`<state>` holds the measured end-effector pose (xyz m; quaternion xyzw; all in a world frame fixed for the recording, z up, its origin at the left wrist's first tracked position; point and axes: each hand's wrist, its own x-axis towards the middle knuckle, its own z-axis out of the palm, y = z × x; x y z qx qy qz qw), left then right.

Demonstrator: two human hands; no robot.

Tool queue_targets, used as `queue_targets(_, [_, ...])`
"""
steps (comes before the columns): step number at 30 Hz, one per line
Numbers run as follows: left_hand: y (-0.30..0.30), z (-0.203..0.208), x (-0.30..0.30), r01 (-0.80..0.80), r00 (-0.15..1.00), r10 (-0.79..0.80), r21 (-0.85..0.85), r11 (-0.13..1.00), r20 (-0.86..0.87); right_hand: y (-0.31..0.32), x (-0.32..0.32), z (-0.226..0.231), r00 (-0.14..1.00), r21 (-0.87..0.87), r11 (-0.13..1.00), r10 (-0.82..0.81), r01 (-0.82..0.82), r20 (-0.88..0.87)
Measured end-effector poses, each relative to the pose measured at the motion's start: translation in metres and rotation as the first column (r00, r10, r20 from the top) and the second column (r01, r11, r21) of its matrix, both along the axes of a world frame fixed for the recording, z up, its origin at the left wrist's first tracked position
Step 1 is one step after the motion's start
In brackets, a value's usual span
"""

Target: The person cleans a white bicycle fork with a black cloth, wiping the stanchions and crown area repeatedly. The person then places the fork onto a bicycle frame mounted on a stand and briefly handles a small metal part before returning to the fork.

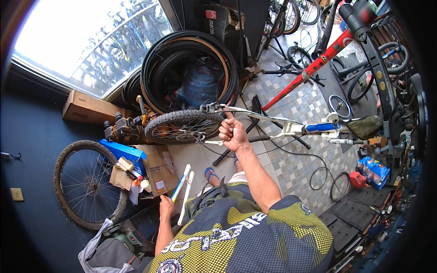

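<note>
My right hand (233, 133) is curled into a fist beside the rear wheel (182, 126) of a white bicycle frame (291, 127) held up in the middle. Its index finger sticks out at the frame's rear end, near the brake; whether it touches is unclear. Knobbly tyre tread and spokes show on that wheel. Low on the left, my left hand (166, 207) is closed around one leg of a white two-legged bicycle part (184, 193), which looks like a fork. Blue and yellow mark this leg. My palm hides its lower end.
A red repair stand (314, 66) rises behind the frame. Stacked tyres (148, 68) lean by the window. On the left are a loose wheel (91, 184), an open cardboard box (157, 170) and a closed box (88, 109). A black cable (318, 170) loops over the tiled floor; dark drawers (348, 214) stand right.
</note>
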<state>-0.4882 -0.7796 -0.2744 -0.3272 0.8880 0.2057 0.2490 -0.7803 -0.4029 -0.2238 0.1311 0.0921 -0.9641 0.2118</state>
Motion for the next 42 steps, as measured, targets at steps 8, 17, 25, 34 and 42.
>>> queue_targets(8, [0.006,0.003,-0.006,0.024,1.000,-0.024,-0.001,1.000,0.009,0.003,0.000,0.002,0.998,-0.104,0.994,-0.008,0.015,0.064])
queue_targets(17, [0.008,0.003,-0.010,0.027,1.000,-0.027,-0.001,1.000,-0.004,-0.004,-0.001,0.009,1.000,0.022,1.000,0.005,-0.004,-0.009])
queue_targets(25, [0.005,-0.002,-0.003,0.008,1.000,-0.008,0.011,1.000,-0.011,0.000,0.000,0.003,0.999,0.130,0.991,0.002,-0.008,0.047])
queue_targets(34, [0.007,0.000,0.001,-0.009,1.000,0.009,0.008,1.000,0.005,0.006,-0.004,-0.001,0.999,0.535,0.845,0.043,-0.026,-0.019])
queue_targets(42, [0.009,-0.004,0.002,-0.006,1.000,0.007,0.032,0.999,-0.016,0.006,-0.010,0.000,0.971,0.812,0.578,0.132,0.086,-0.197])
